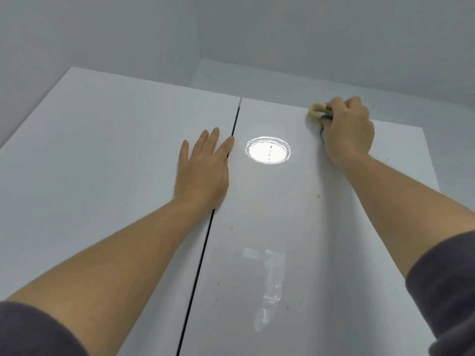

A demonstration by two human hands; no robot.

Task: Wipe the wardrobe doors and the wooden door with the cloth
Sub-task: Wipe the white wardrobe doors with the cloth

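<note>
Two glossy white wardrobe doors fill the view, split by a dark vertical gap. My left hand [203,165] lies flat with straight fingers on the left door [102,163], its fingertips at the gap. My right hand [347,129] grips a bunched yellow and teal cloth [317,110] and presses it against the upper part of the right door [282,227], close to its top edge. Most of the cloth is hidden inside my fist. Small yellowish spots dot the right door below my hand. No wooden door is in view.
A round ceiling-light reflection [268,150] shines on the right door between my hands. Grey wall and ceiling [231,34] rise above the wardrobe's top edge. The right door's outer edge runs down at the far right.
</note>
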